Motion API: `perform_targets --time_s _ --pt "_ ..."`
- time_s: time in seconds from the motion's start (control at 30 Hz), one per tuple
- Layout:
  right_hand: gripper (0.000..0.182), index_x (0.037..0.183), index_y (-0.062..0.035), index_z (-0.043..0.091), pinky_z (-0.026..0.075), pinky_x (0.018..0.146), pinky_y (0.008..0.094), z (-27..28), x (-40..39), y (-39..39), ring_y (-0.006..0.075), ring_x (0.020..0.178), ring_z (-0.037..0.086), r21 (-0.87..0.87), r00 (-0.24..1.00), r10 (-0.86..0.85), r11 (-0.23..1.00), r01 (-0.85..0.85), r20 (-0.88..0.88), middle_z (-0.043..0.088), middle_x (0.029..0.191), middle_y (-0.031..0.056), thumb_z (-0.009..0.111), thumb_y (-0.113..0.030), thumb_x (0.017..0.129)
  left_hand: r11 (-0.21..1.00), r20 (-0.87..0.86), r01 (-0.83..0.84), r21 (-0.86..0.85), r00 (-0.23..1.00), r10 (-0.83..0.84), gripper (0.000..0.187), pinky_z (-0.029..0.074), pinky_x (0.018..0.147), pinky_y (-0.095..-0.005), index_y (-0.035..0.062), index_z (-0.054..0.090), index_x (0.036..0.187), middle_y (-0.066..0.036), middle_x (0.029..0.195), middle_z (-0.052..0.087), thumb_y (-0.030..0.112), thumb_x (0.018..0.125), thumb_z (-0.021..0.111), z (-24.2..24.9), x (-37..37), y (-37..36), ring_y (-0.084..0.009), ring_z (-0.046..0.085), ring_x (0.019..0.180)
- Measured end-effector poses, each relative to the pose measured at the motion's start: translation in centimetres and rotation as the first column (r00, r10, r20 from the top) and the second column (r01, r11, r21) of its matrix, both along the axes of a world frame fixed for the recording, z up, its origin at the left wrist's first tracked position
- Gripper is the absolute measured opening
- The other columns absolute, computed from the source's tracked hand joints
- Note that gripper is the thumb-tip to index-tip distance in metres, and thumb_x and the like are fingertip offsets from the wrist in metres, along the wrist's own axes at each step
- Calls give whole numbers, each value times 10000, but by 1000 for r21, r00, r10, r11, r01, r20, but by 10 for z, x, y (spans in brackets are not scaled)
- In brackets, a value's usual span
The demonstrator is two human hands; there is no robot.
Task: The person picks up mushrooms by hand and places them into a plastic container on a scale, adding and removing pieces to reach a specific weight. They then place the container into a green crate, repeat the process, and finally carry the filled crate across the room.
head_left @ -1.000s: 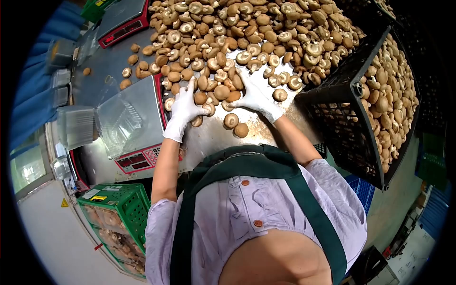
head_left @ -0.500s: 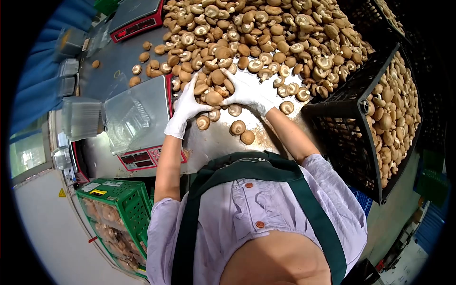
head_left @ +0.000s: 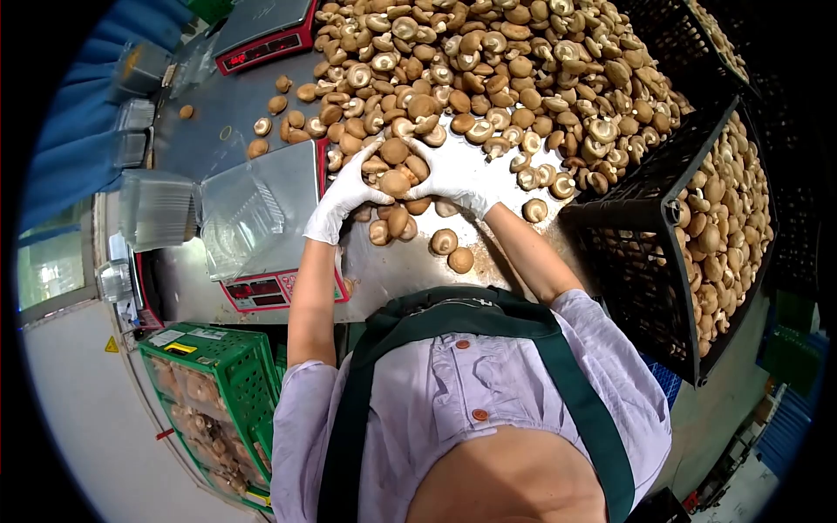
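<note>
Showed as a tight clump of brown mushrooms [head_left: 394,183], cupped between left grip [head_left: 349,193] and right grip [head_left: 453,178] at the metal worktop [head_left: 384,275]. Had smooth, rounded caps in tan to mid brown, 2 of them uppermost and facing up. Overlapped and touched. Hid the lower mushrooms from clear view.

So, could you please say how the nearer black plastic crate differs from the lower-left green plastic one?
The black crate holds loose mushrooms; in the green crate they look wrapped in clear plastic. The green crate has a yellow patch; the black crate shows none. Both are perforated.
</note>
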State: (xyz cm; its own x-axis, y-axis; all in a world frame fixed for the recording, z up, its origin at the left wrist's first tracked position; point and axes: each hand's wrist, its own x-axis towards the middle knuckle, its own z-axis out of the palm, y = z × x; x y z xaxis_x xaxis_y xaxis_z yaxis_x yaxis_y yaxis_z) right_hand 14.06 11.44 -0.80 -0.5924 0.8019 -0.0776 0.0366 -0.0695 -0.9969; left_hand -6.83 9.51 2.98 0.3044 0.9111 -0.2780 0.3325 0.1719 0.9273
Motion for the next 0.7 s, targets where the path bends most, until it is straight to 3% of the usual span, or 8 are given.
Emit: perform_targets --time_s 0.17,0.2,0.27,0.33,0.5,0.57,0.63,0.7 --pt "1152 1442 -52 180 319 1046 323 -4 14 2 252 1263 382 19 988 53 998 -57 143 376 1381 174 848 -172 510 995 -23 44 -86 999 -46 1014 340 1046 -330 112 355 1388 -142 1370 389 -38 483 787 1 10 1 -255 385 1260" --pt "1134 1436 -46 193 326 1041 323 -4 13 3 245 1255 390 -12 991 48 999 -47 122 390 1369 169 849 -160 518 998 -111 47 39 993 -43 981 431 946 -302 119 356 1394 -111 1214 538 -91 522 752 1 14 2 -199 505 1112" --pt "1115 1430 -39 206 334 1037 324 -2 13 3 238 1246 398 -34 993 42 999 -39 107 404 1357 163 850 -148 526 999 -31 25 -42 999 -26 956 435 941 -301 116 372 1384 -105 1192 552 -87 530 752 4 13 4 -193 515 1096" --pt "1052 1413 -27 241 343 1033 326 2 11 2 228 1234 409 -156 998 5 988 -15 -68 426 1335 153 843 -110 554 988 90 4 -153 996 10 891 446 926 -301 112 418 1352 -91 1139 582 -74 549 756 12 12 4 -178 530 1070" --pt "969 1384 -30 303 354 1026 327 14 17 -8 219 1231 411 -187 994 -49 982 30 -96 425 1340 132 832 -82 574 991 108 13 -131 994 1 863 448 921 -304 105 445 1328 -93 1159 572 -53 544 769 10 16 1 -182 533 1070" --pt "966 1382 -32 311 355 1026 327 30 20 -11 219 1230 413 -190 992 -71 980 51 -100 430 1337 130 834 -82 571 1000 29 13 17 999 -14 847 435 941 -309 92 468 1307 -96 1213 541 -24 530 786 13 18 -1 -189 519 1095" --pt "969 1383 -41 316 352 1028 326 58 23 -12 219 1231 414 -54 994 -45 997 50 98 438 1331 130 834 -76 564 1000 52 -1 3 999 0 843 404 979 -318 82 482 1293 -98 1266 512 -8 515 794 25 20 -2 -205 499 1138" --pt "968 1384 -48 320 353 1027 319 48 21 -6 218 1222 426 -45 998 -61 997 62 28 449 1324 137 839 -113 569 987 -28 13 161 1000 -9 859 376 1008 -324 75 478 1295 -97 1288 504 -9 500 795 31 17 0 -215 484 1170"
